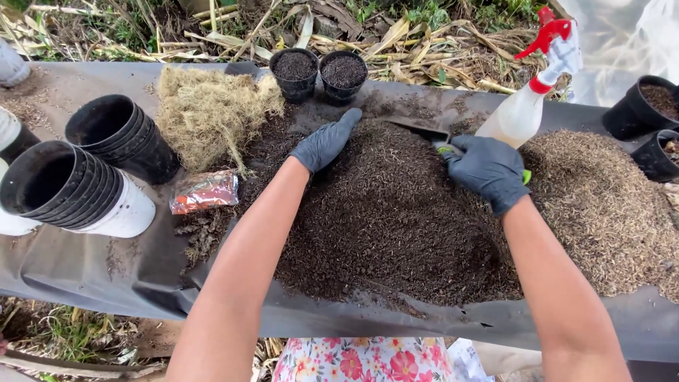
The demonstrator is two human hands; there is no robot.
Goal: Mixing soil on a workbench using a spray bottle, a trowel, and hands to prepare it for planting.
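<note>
Two small black pots [318, 73] stand side by side at the far edge of the table [85, 262], both already filled to the rim with dark soil, so that much of the potting looks done. Much more looks left: two stacks of empty black pots [92, 166] lie on their sides at the left, none of them filled yet, and the big heap of dark potting mix [382, 219] in the middle of the black sheet is still large.

The person's right hand [488, 172], in a black glove, has its grip closed around the green handle of a small trowel [424, 133], whose dark blade lies flat on the top of the heap, pointing left. The left hand [327, 141], also gloved, lies open and flat on the soil just beside the blade, fingers together and holding nothing, as if steadying or gathering the mix toward the blade.

Around the heap there is a clump of dry, straw-coloured fibre [212, 113] to the left, a small orange packet [205, 191] below it, a paler heap of husk-like material [601, 205] to the right, and a white spray bottle with a red trigger [530, 92] lying behind the right hand. More black pots with soil [647, 117] sit at the far right edge.
</note>
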